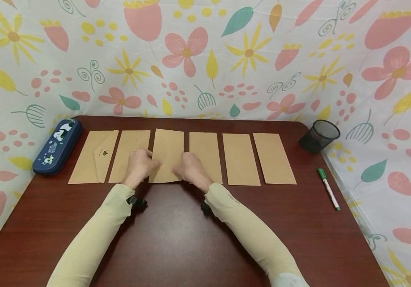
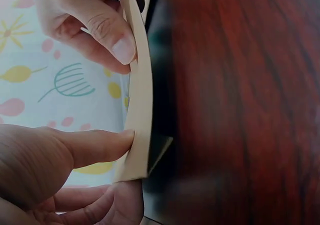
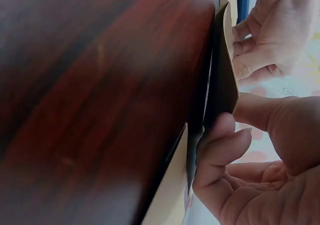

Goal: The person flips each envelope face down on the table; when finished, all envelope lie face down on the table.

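Several brown paper envelopes lie in a row across the far half of the table. My left hand (image 1: 140, 165) pinches the left side of the third envelope (image 1: 167, 149) from the left, near its lower corner. On its opposite side, my right hand (image 1: 192, 169) pinches the paper between thumb and fingers. The near edge of this envelope bends up off the table, as the left wrist view shows with thumb (image 2: 107, 145) on top. In the right wrist view its dark underside (image 3: 222, 80) faces the table. The leftmost envelope (image 1: 83, 159) shows a pointed flap with a black crown print.
A navy pencil case (image 1: 57, 147) with panda pictures lies at the table's left edge. A black mesh pen cup (image 1: 318, 137) stands at the back right corner. A green-capped marker (image 1: 329, 189) lies near the right edge. Patterned cloth (image 1: 198, 59) hangs behind and beside the table.
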`<state>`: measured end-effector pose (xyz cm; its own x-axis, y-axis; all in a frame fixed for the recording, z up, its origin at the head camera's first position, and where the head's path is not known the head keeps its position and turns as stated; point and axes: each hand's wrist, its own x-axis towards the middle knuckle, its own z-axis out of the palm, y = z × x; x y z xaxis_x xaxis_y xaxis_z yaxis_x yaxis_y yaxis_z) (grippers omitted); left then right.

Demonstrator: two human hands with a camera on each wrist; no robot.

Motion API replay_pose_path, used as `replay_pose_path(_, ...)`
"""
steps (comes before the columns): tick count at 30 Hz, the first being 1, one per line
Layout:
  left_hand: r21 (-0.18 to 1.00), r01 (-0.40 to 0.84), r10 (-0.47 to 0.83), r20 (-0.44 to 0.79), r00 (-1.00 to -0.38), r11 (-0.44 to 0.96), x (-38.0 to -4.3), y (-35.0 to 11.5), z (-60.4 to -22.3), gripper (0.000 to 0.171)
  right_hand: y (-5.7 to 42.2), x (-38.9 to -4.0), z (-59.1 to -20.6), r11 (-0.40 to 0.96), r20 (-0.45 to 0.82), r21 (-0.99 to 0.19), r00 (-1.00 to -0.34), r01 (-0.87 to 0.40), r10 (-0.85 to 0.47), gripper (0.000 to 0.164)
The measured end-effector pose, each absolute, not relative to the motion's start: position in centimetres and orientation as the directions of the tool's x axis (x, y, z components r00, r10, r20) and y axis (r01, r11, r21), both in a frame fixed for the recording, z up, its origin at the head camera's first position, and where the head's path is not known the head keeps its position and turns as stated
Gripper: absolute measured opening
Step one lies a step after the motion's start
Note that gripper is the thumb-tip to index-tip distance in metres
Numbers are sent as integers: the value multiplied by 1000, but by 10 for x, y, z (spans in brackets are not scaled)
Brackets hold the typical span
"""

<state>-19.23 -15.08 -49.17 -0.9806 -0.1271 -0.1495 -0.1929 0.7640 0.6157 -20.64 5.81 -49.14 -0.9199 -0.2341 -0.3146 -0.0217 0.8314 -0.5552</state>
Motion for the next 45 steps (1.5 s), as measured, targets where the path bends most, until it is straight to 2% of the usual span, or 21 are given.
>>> replay_pose_path(3,608,-172,-114,-134,-984,775,-191,-150,-488,46,56,-210,-495,851,-328,-524,-914,-33,-238,23)
replay_pose_path(6,592,-143,-96,-111,-989,793,-193,-149,-488,31,54,-211,-496,865,-323,-498,-912,-62,-252,25)
replay_pose_path(12,546,-99,-60,-89,-994,832,-199,-151,-498,54,54,-209,-496,875,-293,-473,-918,-103,-266,28)
replay_pose_path(21,530,-45,-35,-28,-999,847,-197,-151,-505,49,59,-210,-499,873,-284,-471,-916,-125,-284,31)
replay_pose_path(24,558,-84,-73,-42,-996,825,-187,-152,-487,39,57,-207,-489,860,-292,-498,-912,-111,-287,31)
replay_pose_path(27,598,-106,-142,12,-990,794,-171,-155,-459,32,54,-202,-482,835,-269,-538,-916,-114,-299,25)
replay_pose_path(32,636,-96,-193,84,-978,766,-149,-167,-420,44,41,-190,-464,821,-185,-540,-925,-186,-331,64)
replay_pose_path(35,641,-108,-210,85,-974,760,-143,-176,-411,44,25,-174,-436,827,-213,-531,-915,-186,-343,75)
replay_pose_path(36,643,-111,-215,86,-973,758,-141,-178,-409,43,18,-167,-422,834,-235,-522,-911,-177,-340,73)
replay_pose_path(38,652,-116,-227,89,-970,750,-138,-182,-406,42,6,-162,-419,834,-228,-513,-905,-201,-358,68)
replay_pose_path(43,651,-93,-238,139,-961,753,-139,-189,-402,41,-20,-164,-419,801,-226,-545,-875,-250,-427,36)
replay_pose_path(45,646,-94,-248,151,-957,757,-140,-192,-402,39,-28,-167,-420,780,-226,-567,-862,-263,-454,42)
